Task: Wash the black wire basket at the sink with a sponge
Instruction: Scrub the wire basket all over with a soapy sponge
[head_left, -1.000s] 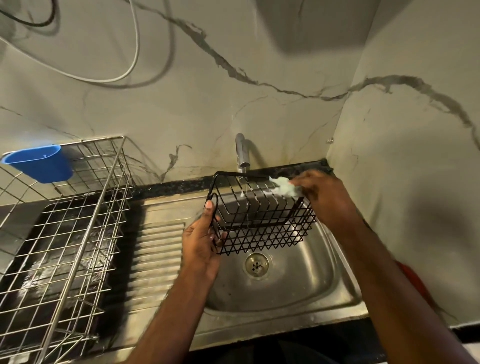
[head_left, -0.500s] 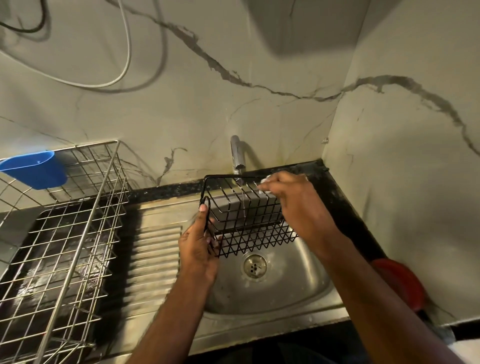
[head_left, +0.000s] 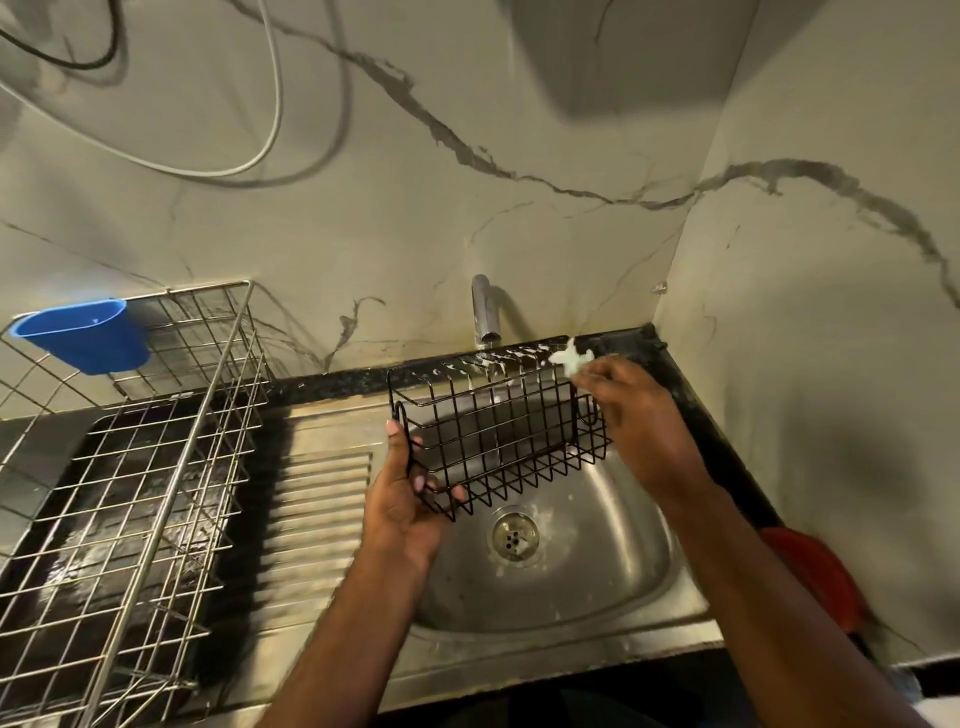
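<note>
The black wire basket hangs tilted over the steel sink, just under the tap. White suds dot its far top rim. My left hand grips the basket's near left corner, thumb up along the end wires. My right hand is at the basket's right end, fingers closed on a pale soapy sponge that touches the far right corner of the rim. Most of the sponge is hidden inside my fingers.
A steel wire dish rack stands on the left, with a blue plastic cup hooked on its back rail. A ribbed drainboard lies between rack and sink. A red object sits on the dark counter at right. Walls close in behind and right.
My right hand slid with the sponge along the far rim, from its middle to the right corner, leaving suds on the rim. The left hand kept its grip.
</note>
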